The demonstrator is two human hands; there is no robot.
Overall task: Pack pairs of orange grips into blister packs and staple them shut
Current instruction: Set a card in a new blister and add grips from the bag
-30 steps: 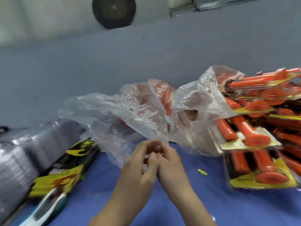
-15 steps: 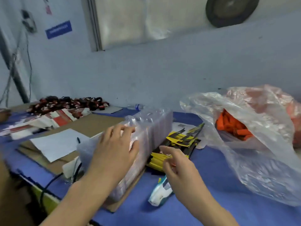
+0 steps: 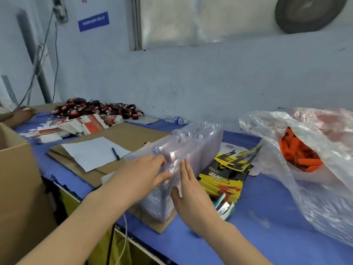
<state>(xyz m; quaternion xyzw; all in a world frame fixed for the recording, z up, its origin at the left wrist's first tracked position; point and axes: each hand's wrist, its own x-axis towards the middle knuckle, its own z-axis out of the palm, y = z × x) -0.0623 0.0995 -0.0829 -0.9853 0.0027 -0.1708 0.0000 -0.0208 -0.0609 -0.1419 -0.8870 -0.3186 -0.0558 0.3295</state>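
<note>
While both forearms reach in from the 6 o'clock edge, the left hand (image 3: 145,174) lies palm-down with fingers spread across the near end of the stack of clear blister packs (image 3: 183,161), fingertips curled over the top edge of one shell; contact is clear, but no closed pinch is visible. At 3 o'clock of it, the right hand (image 3: 191,190) stands flat and edge-on, fingers straight and together, pressed against the stack's right face, holding nothing. Stack stands on edge on a piece of brown cardboard (image 3: 162,224) over the blue table (image 3: 267,217), running from centre toward 1 o'clock. Just beside the stack at 3 o'clock: a pile of yellow-and-black printed cards (image 3: 227,178), with a teal-and-white stapler (image 3: 225,207) partly under its near end. Toward 3 o'clock, well apart from the hands, a large clear plastic bag (image 3: 315,169) lies open with the orange grips (image 3: 298,150) heaped inside. At 10 o'clock: white paper sheet (image 3: 93,152) with a pen (image 3: 115,153) on a cardboard sheet; beyond it at 11 o'clock a heap of small red-and-black items (image 3: 99,108). Brown carton (image 3: 17,178) at 9 o'clock. Small water bottle (image 3: 176,119) lying by the wall at 12 o'clock.
</note>
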